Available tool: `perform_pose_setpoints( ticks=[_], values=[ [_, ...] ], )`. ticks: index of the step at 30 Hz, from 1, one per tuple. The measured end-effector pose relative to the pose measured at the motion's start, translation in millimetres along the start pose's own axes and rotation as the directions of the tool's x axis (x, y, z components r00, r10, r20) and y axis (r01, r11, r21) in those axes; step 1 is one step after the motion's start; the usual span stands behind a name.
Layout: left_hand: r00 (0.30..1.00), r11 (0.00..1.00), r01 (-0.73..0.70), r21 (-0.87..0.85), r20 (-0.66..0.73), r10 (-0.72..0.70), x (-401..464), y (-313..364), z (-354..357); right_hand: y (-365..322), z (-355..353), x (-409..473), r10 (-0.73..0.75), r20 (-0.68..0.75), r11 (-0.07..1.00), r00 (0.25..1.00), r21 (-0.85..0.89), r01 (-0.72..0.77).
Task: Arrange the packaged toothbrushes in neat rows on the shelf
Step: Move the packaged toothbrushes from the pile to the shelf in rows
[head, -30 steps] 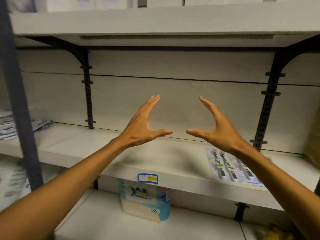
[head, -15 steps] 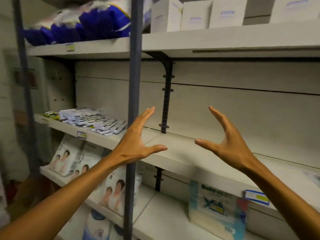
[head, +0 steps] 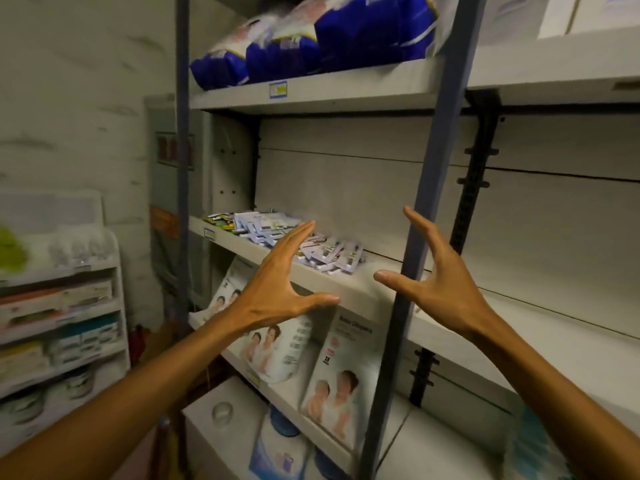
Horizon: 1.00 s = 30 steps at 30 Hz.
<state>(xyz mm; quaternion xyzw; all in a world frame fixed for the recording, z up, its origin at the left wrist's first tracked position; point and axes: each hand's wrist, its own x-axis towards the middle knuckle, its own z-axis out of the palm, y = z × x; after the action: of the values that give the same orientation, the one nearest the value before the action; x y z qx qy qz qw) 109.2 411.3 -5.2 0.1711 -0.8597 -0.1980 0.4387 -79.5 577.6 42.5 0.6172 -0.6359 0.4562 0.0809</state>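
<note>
Both hands are empty: your left hand and right hand hover spread, palms facing, apparently to gather the packaged toothbrushes heaped loosely on the shelf behind them.

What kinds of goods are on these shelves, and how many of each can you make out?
Blue bags on the top shelf: 3
Loose heap of packaged toothbrushes on the middle shelf: 1 heap, packs too blurred to count
White baby-picture packs on the lower shelf: 2
Total: 5 packs plus 1 heap
</note>
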Motion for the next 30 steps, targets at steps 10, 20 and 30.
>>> perform_pose_setpoints(
  ticks=[10, 20, 30],
  values=[
    [0.999, 0.999, 0.041, 0.008, 0.007, -0.041, 72, -102, -30, 25, 77, 98, 0.019, -0.059, 0.997, 0.998, 0.081, -0.014],
    [0.98, 0.991, 0.133, 0.017, 0.144, -0.134, 163, -179, 5, 54, 103, 163, 0.132, -0.154, 0.991, 0.979, 0.03, -0.129],
    [0.936, 0.988, 0.135, 0.082, 0.317, -0.154, 210, -212, 77, 68, 109, 159, 0.262, -0.263, 0.943, 0.929, -0.136, -0.304]
  ],
)
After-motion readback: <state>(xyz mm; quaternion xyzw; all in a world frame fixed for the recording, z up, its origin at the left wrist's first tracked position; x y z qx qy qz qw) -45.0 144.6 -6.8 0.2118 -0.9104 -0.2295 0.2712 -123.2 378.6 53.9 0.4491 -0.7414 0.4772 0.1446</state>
